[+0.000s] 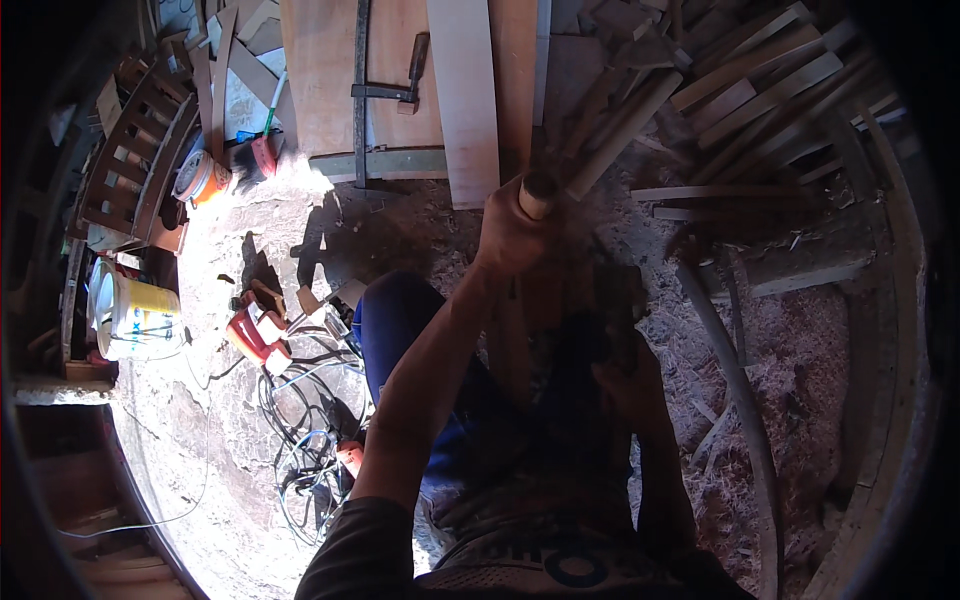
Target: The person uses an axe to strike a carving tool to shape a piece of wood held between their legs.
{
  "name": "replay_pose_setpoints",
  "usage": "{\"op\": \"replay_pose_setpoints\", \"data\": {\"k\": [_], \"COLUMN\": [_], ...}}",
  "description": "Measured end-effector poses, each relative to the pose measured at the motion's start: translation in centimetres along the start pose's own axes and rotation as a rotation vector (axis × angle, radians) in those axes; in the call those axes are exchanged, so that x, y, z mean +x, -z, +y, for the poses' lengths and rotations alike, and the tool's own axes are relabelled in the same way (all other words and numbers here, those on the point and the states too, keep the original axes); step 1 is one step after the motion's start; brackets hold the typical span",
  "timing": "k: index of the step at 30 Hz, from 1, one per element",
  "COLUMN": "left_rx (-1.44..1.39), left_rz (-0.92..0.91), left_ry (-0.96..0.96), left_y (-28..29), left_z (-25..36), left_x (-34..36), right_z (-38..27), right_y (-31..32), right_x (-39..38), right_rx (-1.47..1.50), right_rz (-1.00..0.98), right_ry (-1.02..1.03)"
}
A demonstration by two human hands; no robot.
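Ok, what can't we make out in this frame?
All in the head view:
- Right hand: deep shadow hides its fingers and whether it holds anything.
- Round-ended wooden piece: the left hand wraps it, and the fist and shadow hide its lower part.
- Pale board: the top edge cuts off its far end.
- Wood pile: dimness and the dark fisheye rim obscure its outer pieces.

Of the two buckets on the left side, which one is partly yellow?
The white-and-yellow bucket, lower in the picture; the orange bucket is higher up.
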State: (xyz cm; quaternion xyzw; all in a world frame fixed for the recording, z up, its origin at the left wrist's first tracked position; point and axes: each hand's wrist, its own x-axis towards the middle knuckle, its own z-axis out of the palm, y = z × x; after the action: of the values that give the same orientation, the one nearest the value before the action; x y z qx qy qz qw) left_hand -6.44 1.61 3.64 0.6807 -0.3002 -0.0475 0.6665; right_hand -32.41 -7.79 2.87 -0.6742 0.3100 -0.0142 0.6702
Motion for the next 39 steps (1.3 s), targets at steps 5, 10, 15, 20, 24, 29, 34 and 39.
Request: {"op": "replay_pose_setpoints", "data": {"k": [5,10,15,20,24,29,34,39], "left_rx": [0.001,-0.004,-0.002,0.004,0.028,0.074,-0.166,-0.084], "left_rz": [-0.016,-0.02,-0.066,-0.102,-0.098,-0.175,-0.078,-0.134], "left_ry": [0.074,0.077,0.104,0.08,-0.021,-0.378,-0.121,-0.157], "left_y": [0.1,0.0,0.6,1.1,0.5,1.2,1.6,1.4], "left_z": [-0.7,-0.4,-0.4,-0.6,-1.1,-2.2,-3.0,-1.7], "left_x": [0.1,0.3,1.3,0.6,-0.2,0.9,-1.3,-2.8], "right_z": [-0.1,-0.1,0.2,-5.8,-13.4,-13.6,-17.3,-14.7], "right_y": [0.0,0.2,0.2,0.3,-1.4,-1.4,-2.8,-2.2], "right_x": [0.0,-0.2,0.1,1.1,1.9,4.8,2.2,3.3], "right_rx": [-0.027,-0.02,-0.091,-0.463,-0.697,-1.061,-0.881,-1.136], "right_rz": [-0.002,-0.014,-0.005,-0.032,0.053,-0.077,-0.005,-0.052], "right_ry": [-0.009,-0.014,0.033,0.367,0.691,0.678,0.891,0.762]}}
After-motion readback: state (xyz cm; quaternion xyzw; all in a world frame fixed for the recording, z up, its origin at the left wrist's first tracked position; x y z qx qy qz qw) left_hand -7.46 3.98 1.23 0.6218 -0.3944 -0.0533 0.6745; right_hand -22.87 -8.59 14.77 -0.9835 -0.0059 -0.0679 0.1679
